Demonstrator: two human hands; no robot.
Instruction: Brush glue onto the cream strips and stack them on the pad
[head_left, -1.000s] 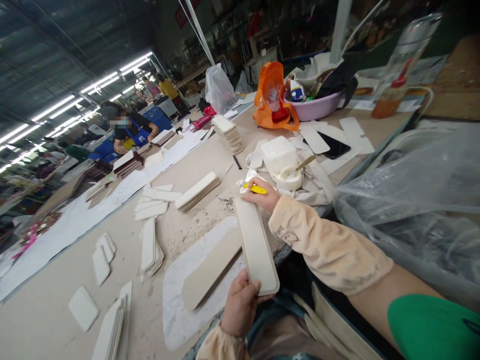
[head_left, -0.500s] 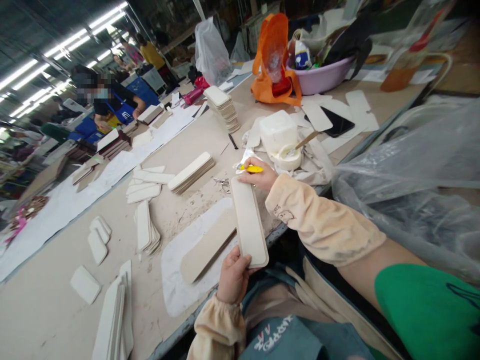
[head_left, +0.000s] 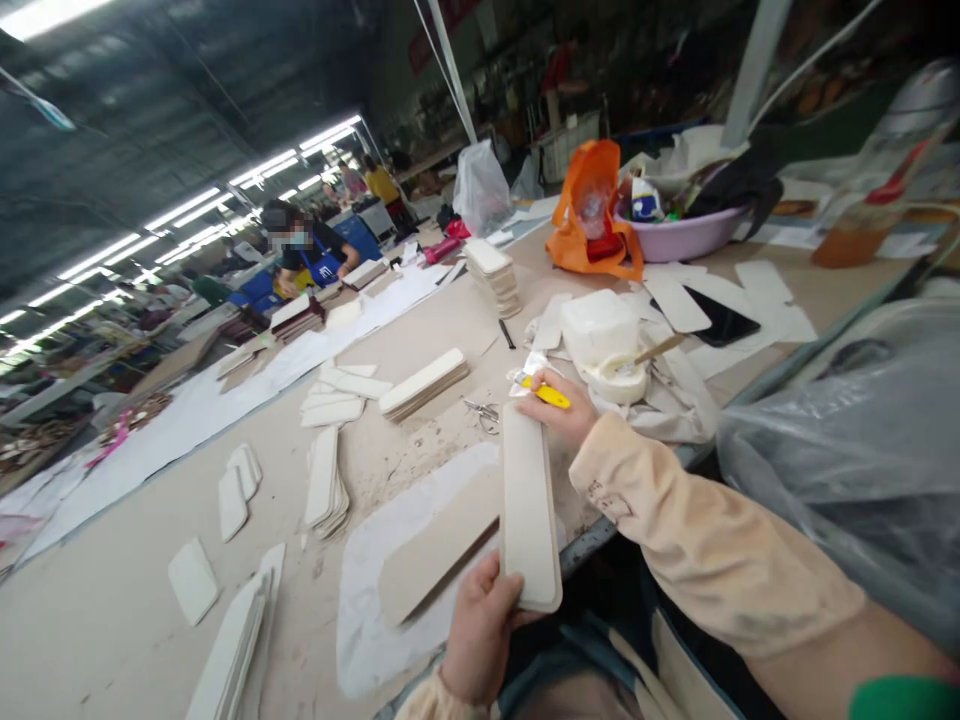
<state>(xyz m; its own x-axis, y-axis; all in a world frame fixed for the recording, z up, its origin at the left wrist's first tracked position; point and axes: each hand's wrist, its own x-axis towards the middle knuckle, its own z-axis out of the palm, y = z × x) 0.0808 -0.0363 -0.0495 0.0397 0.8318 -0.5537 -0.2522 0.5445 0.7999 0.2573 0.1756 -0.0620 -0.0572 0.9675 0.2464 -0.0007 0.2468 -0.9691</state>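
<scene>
My left hand [head_left: 484, 622] grips the near end of a long, cream, round-cornered panel [head_left: 529, 500], thumb on top. Closed around a small yellow utility knife [head_left: 551, 395], my right hand [head_left: 568, 412] is at the panel's far end, its fingers against the edge. Left of the panel lies a similar beige board [head_left: 435, 545] on a white sheet [head_left: 360, 600]. Small metal scissors [head_left: 484, 412] rest just beyond. A white tub [head_left: 600, 325] stands past my right hand, with a pale glue-like cup [head_left: 619, 380] and a stick in front of it.
Stacks of cream strips [head_left: 424, 385] and loose small pieces [head_left: 193, 580] cover the table's left side. At the back are an orange bag [head_left: 589, 220], a lilac basin [head_left: 686, 238] and a black phone [head_left: 716, 318]. Clear plastic [head_left: 840, 450] hangs at right. A co-worker [head_left: 315, 250] sits across.
The view has tilted up and shifted, so the table scene sits lower and further right. Both hands keep hold of the panel and knife much as before.
</scene>
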